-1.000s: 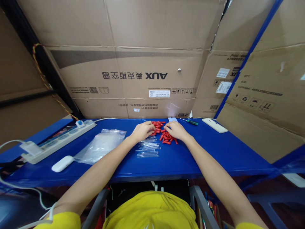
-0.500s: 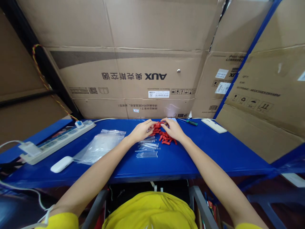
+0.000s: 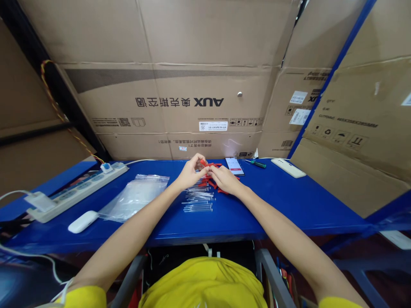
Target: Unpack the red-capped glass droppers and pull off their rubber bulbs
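Observation:
My left hand (image 3: 189,173) and my right hand (image 3: 224,179) meet over a pile of small red caps (image 3: 212,164) at the middle back of the blue table (image 3: 289,201). Both hands pinch fingertips together, touching at a red cap (image 3: 203,163) between them. Several clear thin tubes (image 3: 198,201) lie in a row just in front of my left hand.
Clear plastic bags (image 3: 136,196) lie to the left, with a white power strip (image 3: 73,190) and a white mouse-shaped object (image 3: 82,221) beyond. A phone (image 3: 235,166), a green screwdriver (image 3: 258,163) and a white remote (image 3: 288,168) lie at the back right. Cardboard boxes (image 3: 180,102) wall the table.
Both hands lifted off the red pile and came together, pinching a cap between them. The right hand slid left, uncovering the phone.

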Motion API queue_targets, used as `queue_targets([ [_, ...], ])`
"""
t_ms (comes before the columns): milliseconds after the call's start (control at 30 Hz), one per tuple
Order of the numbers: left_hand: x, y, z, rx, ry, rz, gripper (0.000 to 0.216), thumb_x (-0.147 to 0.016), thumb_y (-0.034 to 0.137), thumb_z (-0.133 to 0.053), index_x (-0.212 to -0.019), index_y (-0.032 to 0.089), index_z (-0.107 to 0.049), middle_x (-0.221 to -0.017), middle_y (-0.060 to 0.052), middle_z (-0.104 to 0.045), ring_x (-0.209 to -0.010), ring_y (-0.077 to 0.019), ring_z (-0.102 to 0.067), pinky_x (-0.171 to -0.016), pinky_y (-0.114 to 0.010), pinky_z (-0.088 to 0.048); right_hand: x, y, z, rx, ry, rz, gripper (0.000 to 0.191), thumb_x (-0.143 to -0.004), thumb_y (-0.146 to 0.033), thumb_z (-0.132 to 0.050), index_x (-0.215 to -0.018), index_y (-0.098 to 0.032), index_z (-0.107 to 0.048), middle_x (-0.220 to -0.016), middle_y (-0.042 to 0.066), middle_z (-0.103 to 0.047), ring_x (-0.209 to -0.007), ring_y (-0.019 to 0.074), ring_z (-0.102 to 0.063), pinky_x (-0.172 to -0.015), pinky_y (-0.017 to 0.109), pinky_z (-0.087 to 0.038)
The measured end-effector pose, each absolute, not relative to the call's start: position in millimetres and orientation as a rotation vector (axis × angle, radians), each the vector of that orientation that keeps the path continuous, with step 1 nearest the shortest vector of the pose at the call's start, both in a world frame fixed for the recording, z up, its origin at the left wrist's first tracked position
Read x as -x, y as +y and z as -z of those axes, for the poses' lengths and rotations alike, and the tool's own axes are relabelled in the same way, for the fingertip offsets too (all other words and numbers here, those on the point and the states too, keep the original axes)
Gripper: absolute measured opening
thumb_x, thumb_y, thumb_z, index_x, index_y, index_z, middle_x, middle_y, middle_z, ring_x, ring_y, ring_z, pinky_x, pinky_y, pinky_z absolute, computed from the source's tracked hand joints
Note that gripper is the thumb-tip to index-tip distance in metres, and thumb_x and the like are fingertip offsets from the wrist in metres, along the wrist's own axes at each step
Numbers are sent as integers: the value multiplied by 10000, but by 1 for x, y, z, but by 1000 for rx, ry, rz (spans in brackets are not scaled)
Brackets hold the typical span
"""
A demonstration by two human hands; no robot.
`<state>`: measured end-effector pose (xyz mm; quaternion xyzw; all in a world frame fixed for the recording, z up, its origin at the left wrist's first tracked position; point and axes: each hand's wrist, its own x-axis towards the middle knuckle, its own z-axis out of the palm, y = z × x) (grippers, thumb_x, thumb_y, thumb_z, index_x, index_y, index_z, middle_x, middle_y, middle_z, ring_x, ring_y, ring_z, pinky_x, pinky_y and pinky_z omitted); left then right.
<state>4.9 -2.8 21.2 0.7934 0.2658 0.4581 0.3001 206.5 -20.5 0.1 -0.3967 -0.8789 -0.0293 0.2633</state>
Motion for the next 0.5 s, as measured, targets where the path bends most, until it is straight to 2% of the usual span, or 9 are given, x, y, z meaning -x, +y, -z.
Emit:
queue_targets([
  [100, 4, -3, -27, -2363, 805, -1164, 266, -1020, 461, -556, -956, 203, -567, -841, -13, -664, -755, -151, -618, -756, -288, -491, -207, -23, -2, 1139, -2428, 191, 227, -1114, -262, -413, -1106, -181, -625, -932, 76, -761, -808, 216, -650, -809, 316, -355],
  [267, 18, 6, -29, -2709, 1044, -1033, 383, -1084, 483, -416, -930, 219, -647, -877, -47, -727, -803, -201, -660, -716, -297, -416, -207, -29, -10, 1193, -2391, 314, 253, -1125, -289, -405, -1230, -196, -616, -1051, 90, -782, -850, 219, -678, -814, 324, -337],
  [400, 20, 11, -25, -2819, 1126, -944, 508, -1095, 493, -365, -743, 214, -604, -684, -44, -646, -655, -195, -596, -632, -298, -330, -203, -33, -14, 1206, -2388, 439, 303, -1134, -302, -361, -1232, -188, -624, -1095, 104, -780, -927, 228, -685, -811, 338, -324],
  [500, 15, 9, -22, -2829, 1022, -955, 518, -1097, 482, -375, -713, 199, -576, -645, -27, -611, -601, -165, -539, -621, -290, -308, -198, -36, -16, 1230, -2385, 557, 346, -1134, -336, -343, -1213, -155, -627, -1096, 133, -767, -974, 249, -682, -831, 352, -332],
])
